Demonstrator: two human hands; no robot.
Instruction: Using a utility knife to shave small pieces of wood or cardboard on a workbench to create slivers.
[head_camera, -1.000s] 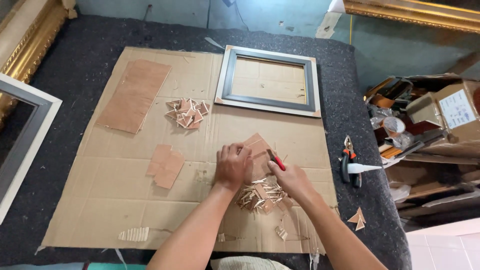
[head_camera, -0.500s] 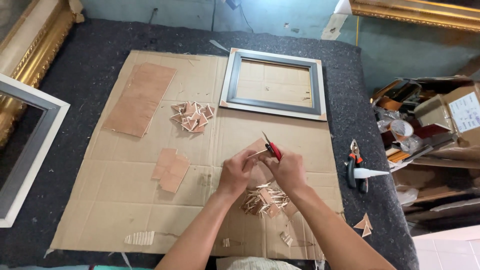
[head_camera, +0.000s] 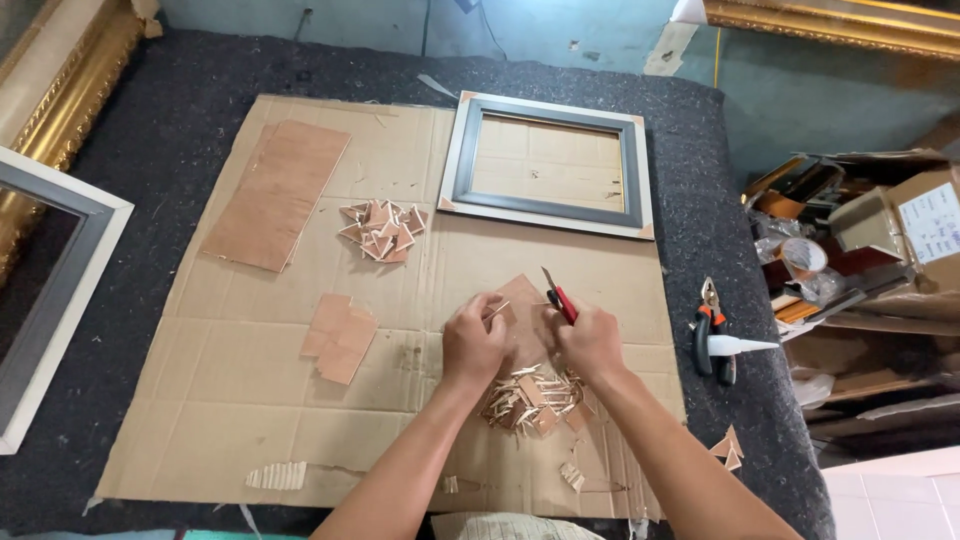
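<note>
Right now you are gripping a red-handled knife (head_camera: 558, 297) in your right hand (head_camera: 592, 340) and pinching a thin brown board piece (head_camera: 522, 318) with your left hand (head_camera: 473, 340). Many cut triangles (head_camera: 380, 230) are piling up; uncut board (head_camera: 276, 192) is waiting.
</note>
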